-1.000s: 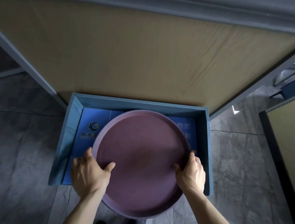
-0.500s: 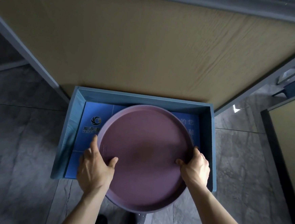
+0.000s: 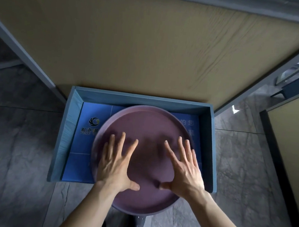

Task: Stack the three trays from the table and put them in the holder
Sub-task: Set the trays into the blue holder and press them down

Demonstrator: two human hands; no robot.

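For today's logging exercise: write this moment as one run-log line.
left hand: open, flat over purple tray | right hand: open, flat | tray: in blue holder, near edge overhanging | grip: none

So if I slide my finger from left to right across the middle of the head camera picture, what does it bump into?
Grey floor → blue holder's left wall → left hand → right hand → holder's right wall → floor again.
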